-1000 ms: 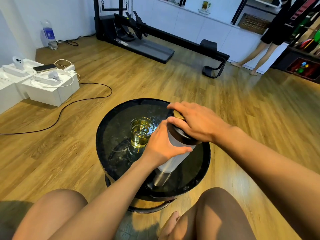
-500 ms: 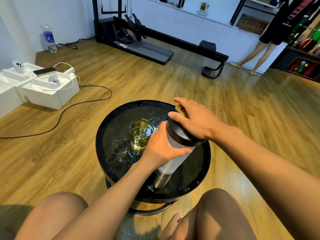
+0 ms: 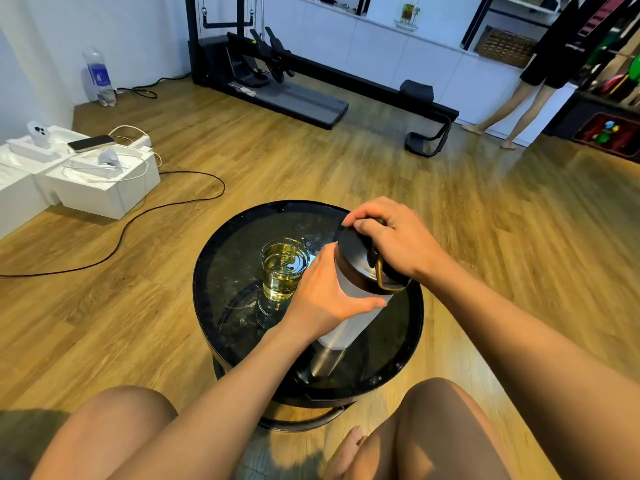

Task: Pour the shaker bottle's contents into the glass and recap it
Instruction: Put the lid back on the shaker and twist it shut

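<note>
A white shaker bottle (image 3: 349, 317) with a black lid (image 3: 356, 252) stands on the round black glass table (image 3: 221, 271). My left hand (image 3: 329, 292) is wrapped around the bottle's upper body. My right hand (image 3: 391, 237) rests on the lid, fingers curled over its far edge, beside a gold-edged flip cap at the lid's near side. Just left of the bottle stands a clear glass (image 3: 284, 268) holding yellow liquid, close to my left hand.
My knees (image 3: 443, 410) sit close under the table's near edge. White boxes (image 3: 104, 188) with a phone and cables lie on the wooden floor at left, with a black cable (image 3: 138, 220) trailing. A black exercise machine (image 3: 298, 84) and a standing person (image 3: 519, 98) are at the back.
My right hand has shifted on the lid, fingers now over its far edge, exposing more of the black top and the gold-edged cap. My left hand keeps its hold on the bottle.
</note>
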A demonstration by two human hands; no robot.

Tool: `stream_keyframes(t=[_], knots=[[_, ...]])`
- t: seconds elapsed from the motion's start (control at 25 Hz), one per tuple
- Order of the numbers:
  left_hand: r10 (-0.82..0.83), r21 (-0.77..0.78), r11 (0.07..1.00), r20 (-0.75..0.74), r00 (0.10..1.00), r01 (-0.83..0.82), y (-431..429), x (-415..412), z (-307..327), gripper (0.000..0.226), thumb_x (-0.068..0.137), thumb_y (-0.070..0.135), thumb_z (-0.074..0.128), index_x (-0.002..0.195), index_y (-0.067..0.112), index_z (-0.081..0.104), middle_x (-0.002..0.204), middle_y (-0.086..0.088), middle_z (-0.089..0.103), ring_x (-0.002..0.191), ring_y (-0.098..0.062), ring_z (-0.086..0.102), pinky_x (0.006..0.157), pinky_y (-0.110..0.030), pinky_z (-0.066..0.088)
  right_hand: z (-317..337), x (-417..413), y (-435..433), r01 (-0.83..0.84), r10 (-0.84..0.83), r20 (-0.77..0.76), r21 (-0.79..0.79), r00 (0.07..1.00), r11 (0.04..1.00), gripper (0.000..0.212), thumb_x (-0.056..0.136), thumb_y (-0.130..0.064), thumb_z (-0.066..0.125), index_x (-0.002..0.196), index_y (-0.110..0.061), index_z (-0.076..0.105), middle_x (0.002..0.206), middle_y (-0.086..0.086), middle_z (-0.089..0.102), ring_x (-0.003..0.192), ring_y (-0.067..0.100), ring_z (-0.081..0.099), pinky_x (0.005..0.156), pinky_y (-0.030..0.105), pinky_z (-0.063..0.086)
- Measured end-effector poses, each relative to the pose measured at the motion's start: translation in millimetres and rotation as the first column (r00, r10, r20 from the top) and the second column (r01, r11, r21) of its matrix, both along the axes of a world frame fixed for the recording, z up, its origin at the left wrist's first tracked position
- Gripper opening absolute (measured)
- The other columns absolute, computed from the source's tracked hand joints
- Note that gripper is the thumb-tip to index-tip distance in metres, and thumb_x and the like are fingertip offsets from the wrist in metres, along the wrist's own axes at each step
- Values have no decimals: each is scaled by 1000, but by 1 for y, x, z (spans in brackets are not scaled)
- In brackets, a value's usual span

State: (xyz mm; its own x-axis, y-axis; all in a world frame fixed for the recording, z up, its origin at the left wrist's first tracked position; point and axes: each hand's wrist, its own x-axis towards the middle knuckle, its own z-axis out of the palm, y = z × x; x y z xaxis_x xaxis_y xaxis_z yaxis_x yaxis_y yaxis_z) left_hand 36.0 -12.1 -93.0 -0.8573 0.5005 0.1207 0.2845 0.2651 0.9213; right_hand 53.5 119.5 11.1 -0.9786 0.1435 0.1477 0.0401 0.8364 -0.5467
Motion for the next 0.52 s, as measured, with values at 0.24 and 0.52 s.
stream_keyframes(t=[0.24,0.52], knots=[[10,11,1000,-5,1000,-10,0,1,0,92,60,46,93,133,16,45,129,1,60,122,-16,57,100,-37,50,6,-3,4,-149,142,50,185,989,971,40,91,-54,43,101,-26,70,112,-2,63,109,15,52,95,33,37],[24,14,1000,-23,999,-24,2,0,-2,89,61,41,94,131,14,47,126,0,61,121,-17,58,98,-35,50,16,-17,-3,11,-54,257,165,965,986,49,77,-71,48,101,-31,65,108,0,67,103,25,59,92,43,46]])
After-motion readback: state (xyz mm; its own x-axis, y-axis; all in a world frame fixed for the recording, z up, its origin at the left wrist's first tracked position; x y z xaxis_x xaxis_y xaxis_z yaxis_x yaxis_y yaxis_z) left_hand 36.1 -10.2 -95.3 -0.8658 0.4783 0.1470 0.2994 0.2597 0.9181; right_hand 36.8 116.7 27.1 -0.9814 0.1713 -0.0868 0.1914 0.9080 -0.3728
